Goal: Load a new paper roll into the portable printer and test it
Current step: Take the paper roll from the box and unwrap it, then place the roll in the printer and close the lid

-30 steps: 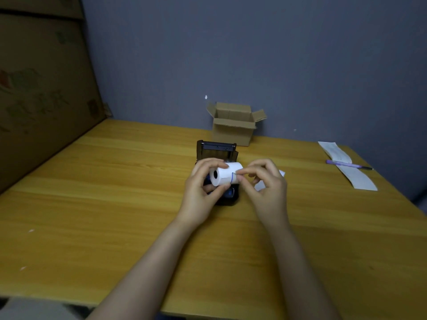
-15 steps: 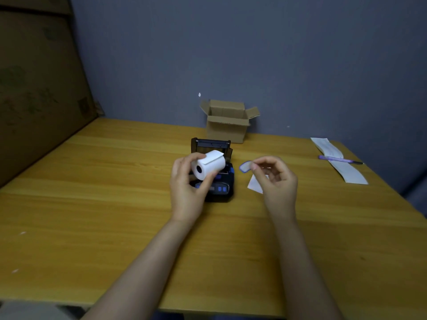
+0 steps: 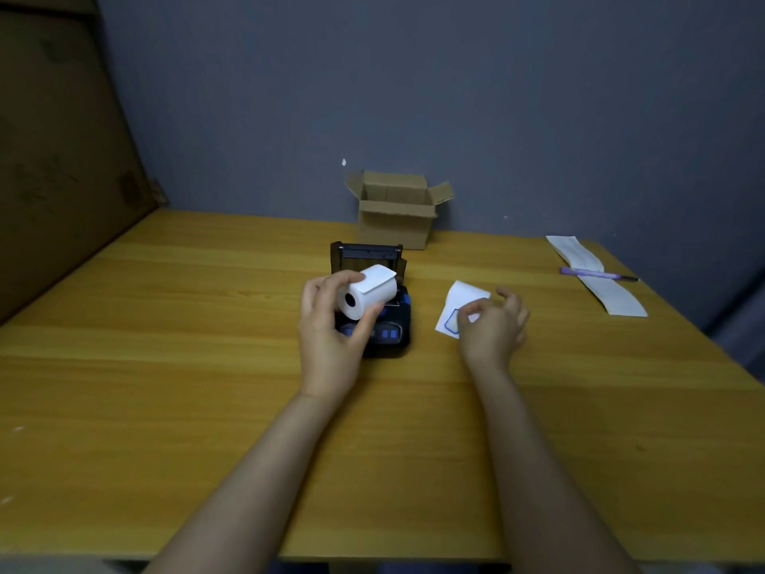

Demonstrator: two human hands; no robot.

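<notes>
Holding white paper roll (image 3: 369, 297), loose end freed, in left hand (image 3: 331, 333) above open black printer (image 3: 374, 321); right hand (image 3: 492, 325) loosely open, laying blue-edged sticker (image 3: 452, 323) on desk (image 3: 165, 366); seating roll next.

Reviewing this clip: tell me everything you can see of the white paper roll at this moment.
The white paper roll is a small cylinder of tightly wound smooth paper with a dark hollow core facing the camera and left. Its loose end has peeled free and sticks out as a flat flap along the top. It lies on its side, tilted, held in the air by the left hand, fingers over the top and thumb underneath. It sits just above the open black portable printer, in front of its raised lid, not yet in the compartment.
</notes>
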